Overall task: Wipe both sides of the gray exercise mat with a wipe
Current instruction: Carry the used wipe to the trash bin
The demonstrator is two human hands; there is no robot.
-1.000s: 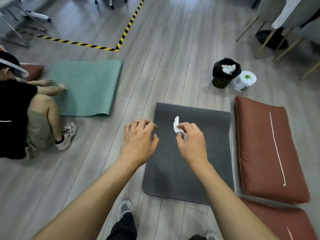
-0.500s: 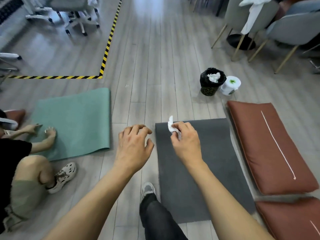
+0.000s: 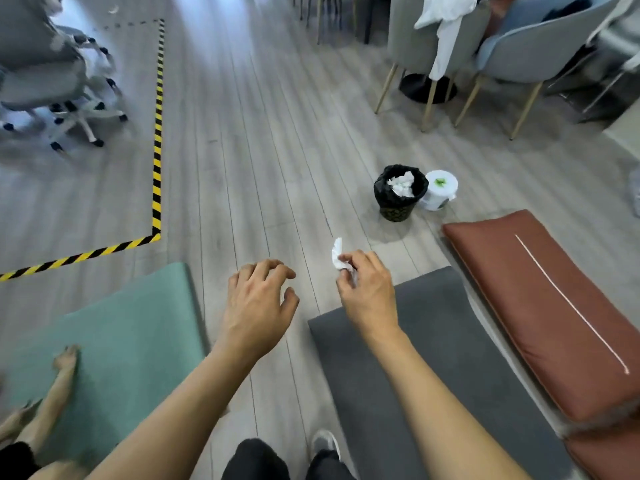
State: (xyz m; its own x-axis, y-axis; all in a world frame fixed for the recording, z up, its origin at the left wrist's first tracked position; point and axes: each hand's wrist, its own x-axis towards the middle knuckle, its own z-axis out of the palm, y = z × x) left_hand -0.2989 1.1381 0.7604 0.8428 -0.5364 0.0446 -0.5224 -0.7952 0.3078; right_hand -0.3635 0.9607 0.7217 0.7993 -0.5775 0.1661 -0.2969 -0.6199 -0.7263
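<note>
The gray exercise mat lies between a green foam mat, left, and a long brown cushion, right.

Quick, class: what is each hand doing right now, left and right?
Left hand: open, fingers loosely curled, holding nothing.
Right hand: closed, pinching a small crumpled white wipe.

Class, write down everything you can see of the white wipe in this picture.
The wipe is small, white and crumpled, seemingly thin tissue or cloth. The right hand pinches its lower part with curled fingers; its free end sticks upward. It shows against the wooden floor, just past the far edge of the gray exercise mat, touching only that hand.
</note>
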